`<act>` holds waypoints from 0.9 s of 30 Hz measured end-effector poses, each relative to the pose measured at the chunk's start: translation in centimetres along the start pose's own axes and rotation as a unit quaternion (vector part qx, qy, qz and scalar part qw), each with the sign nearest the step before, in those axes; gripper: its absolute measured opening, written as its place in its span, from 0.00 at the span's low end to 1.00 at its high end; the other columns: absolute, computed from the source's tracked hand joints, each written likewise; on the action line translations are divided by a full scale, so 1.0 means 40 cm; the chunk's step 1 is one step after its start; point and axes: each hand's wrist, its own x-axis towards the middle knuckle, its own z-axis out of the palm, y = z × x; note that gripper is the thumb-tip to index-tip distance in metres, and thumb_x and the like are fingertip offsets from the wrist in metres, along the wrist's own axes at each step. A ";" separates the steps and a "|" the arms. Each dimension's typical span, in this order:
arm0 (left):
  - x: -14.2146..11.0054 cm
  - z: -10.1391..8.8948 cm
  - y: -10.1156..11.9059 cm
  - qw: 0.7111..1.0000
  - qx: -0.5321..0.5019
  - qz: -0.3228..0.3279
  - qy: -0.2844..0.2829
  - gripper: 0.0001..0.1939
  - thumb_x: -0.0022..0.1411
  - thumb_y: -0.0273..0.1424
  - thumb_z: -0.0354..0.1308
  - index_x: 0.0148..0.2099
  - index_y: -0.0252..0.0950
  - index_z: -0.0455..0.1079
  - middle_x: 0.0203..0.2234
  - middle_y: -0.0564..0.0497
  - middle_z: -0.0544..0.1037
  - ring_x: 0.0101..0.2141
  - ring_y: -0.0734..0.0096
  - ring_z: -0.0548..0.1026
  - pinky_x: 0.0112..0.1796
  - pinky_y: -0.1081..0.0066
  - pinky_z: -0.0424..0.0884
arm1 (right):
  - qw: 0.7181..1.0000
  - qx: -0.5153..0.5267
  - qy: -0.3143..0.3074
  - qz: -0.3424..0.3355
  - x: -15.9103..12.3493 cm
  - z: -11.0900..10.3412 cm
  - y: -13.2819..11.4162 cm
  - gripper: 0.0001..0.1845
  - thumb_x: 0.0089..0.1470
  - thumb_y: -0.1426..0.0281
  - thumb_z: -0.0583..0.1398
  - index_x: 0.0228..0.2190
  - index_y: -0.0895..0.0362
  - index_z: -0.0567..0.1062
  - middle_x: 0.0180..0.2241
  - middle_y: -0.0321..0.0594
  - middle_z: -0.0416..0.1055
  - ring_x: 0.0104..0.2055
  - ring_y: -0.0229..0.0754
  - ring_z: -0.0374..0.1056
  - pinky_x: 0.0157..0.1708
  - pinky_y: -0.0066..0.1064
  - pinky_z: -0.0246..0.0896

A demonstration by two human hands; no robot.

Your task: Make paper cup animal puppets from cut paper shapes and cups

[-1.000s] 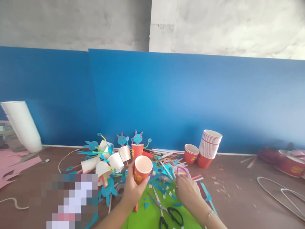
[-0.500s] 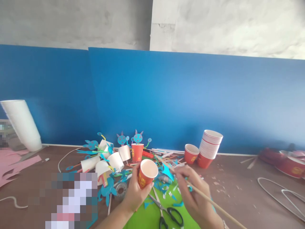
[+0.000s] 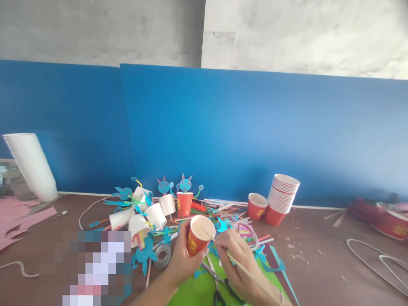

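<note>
My left hand (image 3: 182,264) is wrapped round a red paper cup (image 3: 196,244), whose white mouth tilts up toward me. In my right hand (image 3: 240,261) a long thin wooden stick (image 3: 250,274) is pinched. Its tip reaches over the rim into the cup's mouth; whether it touches the inside I cannot tell. Below both hands, scissors (image 3: 217,281) with black handles lie on green paper (image 3: 188,287), partly hidden by my right hand. Blue paper scraps (image 3: 223,223) are scattered behind the cup.
A decorated red cup (image 3: 184,205) and several white cups (image 3: 155,216) with blue paper figures stand or lie behind left. A tape roll (image 3: 162,255) is near my left wrist. A cup stack (image 3: 280,197) and a single cup (image 3: 256,207) stand right, before a blue panel (image 3: 223,127).
My right hand has moved left, bringing the stick's tip into the cup's mouth. My left hand and the cup have shifted slightly right and down.
</note>
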 end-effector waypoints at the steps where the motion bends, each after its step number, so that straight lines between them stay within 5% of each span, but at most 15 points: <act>1: 0.000 0.000 0.000 1.000 -0.005 0.000 0.001 0.30 0.50 0.30 0.61 0.54 0.39 0.55 0.46 0.45 0.72 0.44 0.58 0.73 0.44 0.62 0.71 | 1.000 -0.005 -0.003 -0.007 0.001 0.000 -0.001 0.08 0.61 0.78 0.49 0.36 0.54 0.65 0.30 0.38 0.66 0.31 0.40 0.63 0.31 0.32 0.60; 13: -0.018 -0.002 -0.008 0.999 -0.017 0.003 -0.046 0.28 0.56 0.38 0.61 0.55 0.39 0.55 0.45 0.43 0.72 0.46 0.55 0.73 0.45 0.58 0.71 | 0.996 -0.049 -0.007 -0.080 0.004 0.006 0.015 0.09 0.61 0.79 0.48 0.35 0.54 0.64 0.30 0.39 0.67 0.30 0.41 0.61 0.29 0.31 0.61; 27: -0.019 0.002 -0.015 0.999 0.008 0.001 -0.041 0.30 0.54 0.38 0.62 0.55 0.38 0.56 0.45 0.43 0.73 0.45 0.54 0.74 0.45 0.57 0.70 | 0.996 -0.031 0.080 -0.029 -0.022 0.034 0.034 0.09 0.59 0.78 0.52 0.35 0.53 0.68 0.29 0.37 0.69 0.31 0.40 0.66 0.30 0.30 0.64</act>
